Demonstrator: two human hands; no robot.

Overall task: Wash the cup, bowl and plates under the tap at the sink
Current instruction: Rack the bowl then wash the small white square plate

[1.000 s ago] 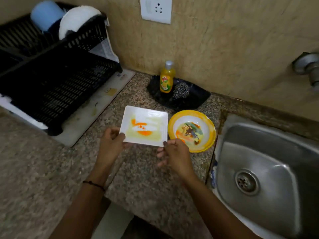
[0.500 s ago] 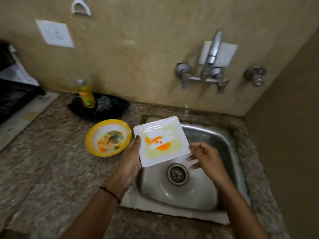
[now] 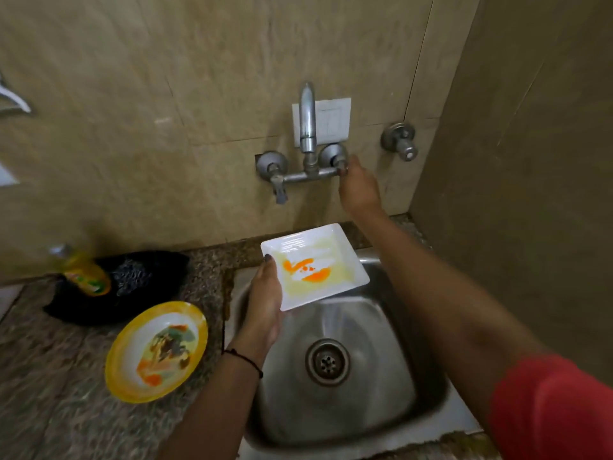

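Above the sink (image 3: pixel 371 386), centre frame, the left hand (image 3: pixel 265 307) grips the soiled square plate (image 3: pixel 326 260) by its lower-left edge, below the tap (image 3: pixel 307 117). The right hand (image 3: pixel 360 189) is at the right valve (image 3: pixel 332 155); whether it clasps it I cannot tell.

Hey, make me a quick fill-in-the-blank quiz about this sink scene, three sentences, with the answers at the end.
1. The left hand holds the square plate over the ____.
2. The right hand is at a valve of the ____.
3. The round plate on the counter has a ____ rim.
Missing words: sink, tap, yellow.
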